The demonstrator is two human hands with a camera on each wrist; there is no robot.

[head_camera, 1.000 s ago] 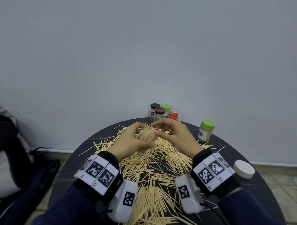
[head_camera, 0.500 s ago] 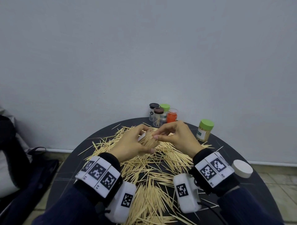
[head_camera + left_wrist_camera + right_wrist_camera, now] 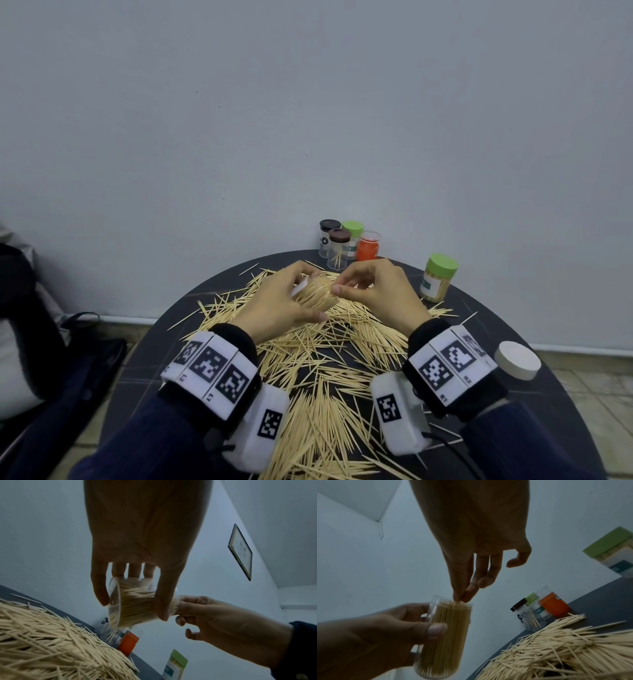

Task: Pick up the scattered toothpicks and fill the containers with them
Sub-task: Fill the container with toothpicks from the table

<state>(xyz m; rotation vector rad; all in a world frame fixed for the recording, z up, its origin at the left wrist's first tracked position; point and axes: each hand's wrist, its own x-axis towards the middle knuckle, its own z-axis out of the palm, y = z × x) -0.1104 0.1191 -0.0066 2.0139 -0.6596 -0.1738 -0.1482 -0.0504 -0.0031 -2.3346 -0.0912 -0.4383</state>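
Head view, left hand: the left hand (image 3: pixel 274 305), left of centre, wraps its fingers round a clear container (image 3: pixel 317 294) packed with toothpicks, tipped so the mouth faces the other hand, likely so sticks can be slid in sideways.
Head view, right hand: the right hand (image 3: pixel 380 291), just right of centre, pinches thumb and forefinger together at the container's mouth.
Head view, table: loose toothpicks (image 3: pixel 318 370) cover the middle and lower part of the dark round table (image 3: pixel 534 404); four small jars (image 3: pixel 342 245) stand at its far edge, a green-lidded jar (image 3: pixel 436 277) at right, and a white lid (image 3: pixel 517 359) at lower right, probably off so the container stays open.
Left wrist view: at centre the container (image 3: pixel 137 604) lies across the curled fingers (image 3: pixel 99 588), thumb over its side to steady it.
Right wrist view: at lower left the container (image 3: pixel 447 635) looks almost full; the fingertips (image 3: pixel 467 593) pinch at the stick ends on top, apparently seating a last few.
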